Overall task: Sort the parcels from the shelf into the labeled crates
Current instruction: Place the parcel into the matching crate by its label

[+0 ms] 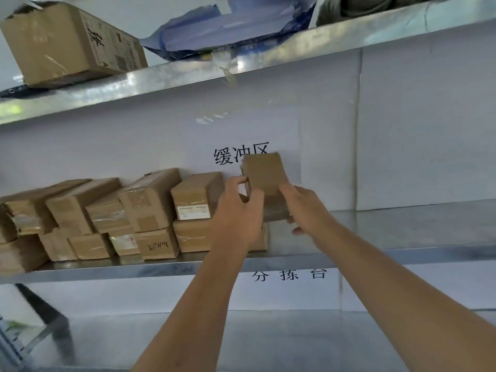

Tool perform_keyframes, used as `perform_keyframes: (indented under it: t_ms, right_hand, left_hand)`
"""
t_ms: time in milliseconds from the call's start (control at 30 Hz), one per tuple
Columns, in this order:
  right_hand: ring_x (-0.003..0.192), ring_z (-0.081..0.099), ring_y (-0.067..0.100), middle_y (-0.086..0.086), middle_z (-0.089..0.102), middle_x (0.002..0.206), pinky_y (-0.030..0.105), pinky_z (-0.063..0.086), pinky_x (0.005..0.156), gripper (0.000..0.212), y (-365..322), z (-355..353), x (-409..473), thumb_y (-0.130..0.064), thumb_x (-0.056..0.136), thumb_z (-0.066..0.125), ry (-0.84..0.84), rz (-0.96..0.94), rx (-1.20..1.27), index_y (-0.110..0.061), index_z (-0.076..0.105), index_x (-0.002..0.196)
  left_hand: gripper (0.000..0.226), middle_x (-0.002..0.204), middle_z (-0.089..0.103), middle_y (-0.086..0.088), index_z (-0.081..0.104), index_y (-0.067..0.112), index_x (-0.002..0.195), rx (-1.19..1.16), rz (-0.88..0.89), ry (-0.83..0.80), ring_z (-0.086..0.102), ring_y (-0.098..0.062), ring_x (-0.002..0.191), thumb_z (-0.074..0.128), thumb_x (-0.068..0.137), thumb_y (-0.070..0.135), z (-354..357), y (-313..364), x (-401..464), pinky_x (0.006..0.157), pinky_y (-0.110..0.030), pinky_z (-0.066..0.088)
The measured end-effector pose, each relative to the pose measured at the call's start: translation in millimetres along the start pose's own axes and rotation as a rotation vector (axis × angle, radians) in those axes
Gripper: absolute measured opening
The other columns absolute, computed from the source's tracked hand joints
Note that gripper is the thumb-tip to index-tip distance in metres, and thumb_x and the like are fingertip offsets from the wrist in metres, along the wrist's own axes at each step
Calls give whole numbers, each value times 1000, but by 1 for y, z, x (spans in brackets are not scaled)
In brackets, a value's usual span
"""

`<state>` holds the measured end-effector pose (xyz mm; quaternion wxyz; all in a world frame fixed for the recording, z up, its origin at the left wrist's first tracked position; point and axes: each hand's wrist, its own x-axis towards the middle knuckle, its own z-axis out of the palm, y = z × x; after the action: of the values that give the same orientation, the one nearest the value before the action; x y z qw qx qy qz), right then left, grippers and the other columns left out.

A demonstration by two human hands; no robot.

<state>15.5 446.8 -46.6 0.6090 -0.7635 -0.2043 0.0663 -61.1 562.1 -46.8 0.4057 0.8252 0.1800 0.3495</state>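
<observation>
We grasp small cardboard parcel (264, 174) with both hands, raised above middle shelf (375, 251). Left hand (237, 210) fingers curled round its left edge; right hand (303, 208) grips right side. Stacked parcels (150, 208) just left.

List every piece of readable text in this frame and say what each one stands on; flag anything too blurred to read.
"缓冲区": printed on the white back panel behind the middle shelf, partly hidden by the small parcel held in both hands.
"分拣台": on the white panel below the shelf edge.
Large carton on the top shelf: a handwritten black character and printed labels, not legible.
White label on a stacked parcel: too small.
Scrawl on a lower parcel: unreadable.
</observation>
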Motion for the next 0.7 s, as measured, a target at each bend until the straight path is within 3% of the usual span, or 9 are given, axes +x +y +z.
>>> perform_keyframes:
  t_ms: [67, 167, 233, 300, 367, 433, 500, 567, 700]
  right_hand:
    - [82, 63, 18, -1, 69, 102, 41, 59, 70, 26, 8, -20, -14, -27, 98, 50, 83, -90, 80, -37, 65, 117]
    - [84, 66, 9, -25, 65, 110, 47, 61, 76, 61, 31, -56, -40, 5, 90, 51, 214, -252, 124, -52, 55, 113]
    - [92, 65, 1, -34, 63, 111, 36, 58, 75, 71, 54, -85, -62, 19, 86, 44, 295, -330, 114, -47, 56, 110]
    - [109, 65, 2, -27, 66, 120, 34, 53, 96, 67, 76, -119, -87, 27, 83, 36, 323, -333, 190, -28, 63, 108]
    - [126, 62, 7, -17, 69, 132, 45, 44, 114, 58, 95, -153, -113, 27, 82, 32, 348, -285, 294, -16, 68, 95]
    - [121, 66, 8, -14, 69, 135, 47, 48, 111, 43, 109, -183, -137, 16, 94, 35, 424, -237, 380, -11, 68, 90]
    - [114, 70, 12, -15, 68, 136, 39, 60, 95, 31, 124, -204, -160, 5, 102, 40, 520, -211, 439, -8, 68, 100]
    - [115, 70, 14, -17, 65, 139, 33, 63, 82, 25, 140, -226, -180, 5, 103, 46, 590, -221, 438, -8, 66, 111]
    - [127, 62, 9, -8, 64, 141, 33, 59, 94, 46, 167, -284, -223, 9, 102, 51, 698, -255, 314, -22, 59, 135]
  left_hand:
    - [35, 110, 67, 15, 48, 40, 127, -123, 66, -32, 70, -12, 92, 61, 98, 26, 9, 7, -15, 77, -35, 54]
    - [53, 118, 65, 12, 48, 41, 123, -336, 161, -135, 71, -16, 101, 57, 96, -4, 33, 18, -35, 75, -28, 56]
    - [52, 112, 70, 4, 55, 44, 119, -578, 19, -249, 70, -21, 104, 48, 102, -4, 57, 28, -49, 87, -36, 62]
    - [30, 99, 78, 3, 69, 34, 113, -823, -237, -329, 72, -22, 100, 47, 110, 14, 85, 35, -64, 94, -44, 61]
    - [33, 104, 83, 2, 77, 25, 113, -898, -293, -460, 74, -21, 99, 46, 112, 35, 107, 45, -87, 86, -42, 61]
    - [34, 116, 81, 2, 76, 21, 119, -834, -215, -613, 74, -17, 108, 47, 111, 37, 134, 60, -112, 81, -34, 58]
    - [24, 122, 79, 5, 72, 24, 125, -728, -104, -705, 72, -14, 119, 60, 105, 20, 166, 74, -140, 85, -29, 61]
    - [45, 131, 74, 10, 66, 34, 133, -687, 9, -782, 67, -8, 127, 64, 101, 3, 200, 85, -167, 89, -28, 63]
    - [69, 135, 69, 25, 56, 42, 141, -682, 131, -872, 60, 0, 133, 59, 98, -11, 254, 117, -213, 86, -23, 63]
